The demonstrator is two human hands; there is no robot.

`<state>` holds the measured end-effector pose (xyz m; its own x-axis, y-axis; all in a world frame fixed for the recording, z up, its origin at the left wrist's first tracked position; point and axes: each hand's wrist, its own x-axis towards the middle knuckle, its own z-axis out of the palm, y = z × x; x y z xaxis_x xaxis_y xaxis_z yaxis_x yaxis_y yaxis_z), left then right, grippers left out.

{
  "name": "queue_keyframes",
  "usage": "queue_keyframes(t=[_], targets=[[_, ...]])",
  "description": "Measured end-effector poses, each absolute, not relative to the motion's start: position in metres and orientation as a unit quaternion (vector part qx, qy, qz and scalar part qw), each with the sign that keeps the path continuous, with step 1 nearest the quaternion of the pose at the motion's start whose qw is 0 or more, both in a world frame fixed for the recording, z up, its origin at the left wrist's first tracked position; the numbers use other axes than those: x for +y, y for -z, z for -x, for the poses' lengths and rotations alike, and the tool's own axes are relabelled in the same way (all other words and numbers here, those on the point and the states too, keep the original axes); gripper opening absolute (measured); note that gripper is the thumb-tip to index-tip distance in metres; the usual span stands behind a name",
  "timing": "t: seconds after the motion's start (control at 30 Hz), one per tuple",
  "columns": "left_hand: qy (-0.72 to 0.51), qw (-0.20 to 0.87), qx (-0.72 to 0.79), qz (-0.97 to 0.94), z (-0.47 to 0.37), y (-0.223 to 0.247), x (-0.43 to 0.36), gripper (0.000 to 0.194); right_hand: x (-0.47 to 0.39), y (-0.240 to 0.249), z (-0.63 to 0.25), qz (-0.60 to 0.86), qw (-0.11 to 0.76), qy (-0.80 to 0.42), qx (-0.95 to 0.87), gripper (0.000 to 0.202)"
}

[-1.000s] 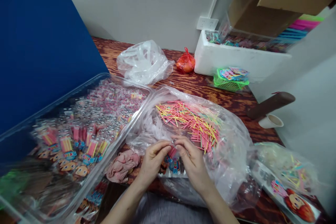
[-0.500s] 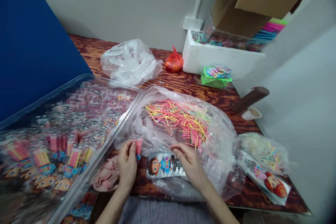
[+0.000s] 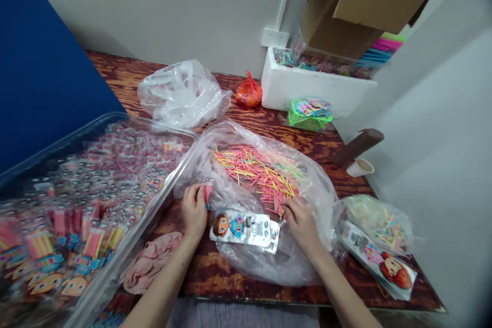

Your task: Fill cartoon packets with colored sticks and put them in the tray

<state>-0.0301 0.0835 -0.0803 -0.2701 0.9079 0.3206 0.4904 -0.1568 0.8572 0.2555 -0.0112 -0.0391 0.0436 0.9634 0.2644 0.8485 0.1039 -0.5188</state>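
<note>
My left hand [image 3: 194,211] is closed on a small clear packet of pink sticks [image 3: 207,193], upright beside the plastic sheet. My right hand [image 3: 302,220] reaches to the near edge of a loose pile of thin pink, yellow and green sticks [image 3: 261,169], its fingers pinched at the stick ends. The pile lies on a crumpled clear plastic bag [image 3: 234,136]. Between my hands lie flat silver pouches [image 3: 242,228] printed with a cartoon child and the word Stick.
A large clear tub [image 3: 154,205] full of filled packets stands at left, with a pink cloth [image 3: 154,261] beside it. At right lie a bag of sticks [image 3: 380,220] and another printed pouch [image 3: 378,261]. Behind are a paper cup [image 3: 360,167], green basket [image 3: 309,115] and foam box [image 3: 315,84].
My right hand has moved off the silver pouches, up and to the right, to the stick pile. My left hand has risen slightly with the packet. The view has shifted a little.
</note>
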Motion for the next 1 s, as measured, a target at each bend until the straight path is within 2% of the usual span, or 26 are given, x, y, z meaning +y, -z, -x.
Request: queue_keyframes(t=[0.17,0.33,0.53,0.7,0.77,0.87,1.0], targets=[[-0.489,0.210,0.613,-0.584,0.049,0.076,0.070,0.025,0.019,0.013,-0.275,0.557,0.079,-0.010,-0.827,0.027],[-0.473,0.222,0.602,-0.604,0.050,0.076,0.076,0.028,0.050,0.011,-0.283,0.438,-0.007,0.005,-0.899,0.014],[-0.427,0.155,0.633,-0.627,0.053,0.067,0.071,0.040,0.055,0.028,-0.294,0.368,-0.021,0.047,-0.928,0.011],[-0.424,0.066,0.600,-0.675,0.041,0.044,0.047,0.038,0.049,0.041,-0.300,0.369,-0.005,0.040,-0.929,0.015],[-0.405,0.079,0.539,-0.734,0.026,0.038,0.037,0.032,0.049,0.042,-0.299,0.373,-0.013,0.038,-0.927,0.014],[-0.312,0.130,0.433,-0.836,-0.002,0.038,0.027,0.030,0.052,0.041,-0.298,0.365,-0.014,0.032,-0.930,0.016],[-0.201,0.130,0.398,-0.885,-0.024,0.049,0.020,0.034,0.051,0.038,-0.299,0.386,0.045,-0.013,-0.921,0.024]])
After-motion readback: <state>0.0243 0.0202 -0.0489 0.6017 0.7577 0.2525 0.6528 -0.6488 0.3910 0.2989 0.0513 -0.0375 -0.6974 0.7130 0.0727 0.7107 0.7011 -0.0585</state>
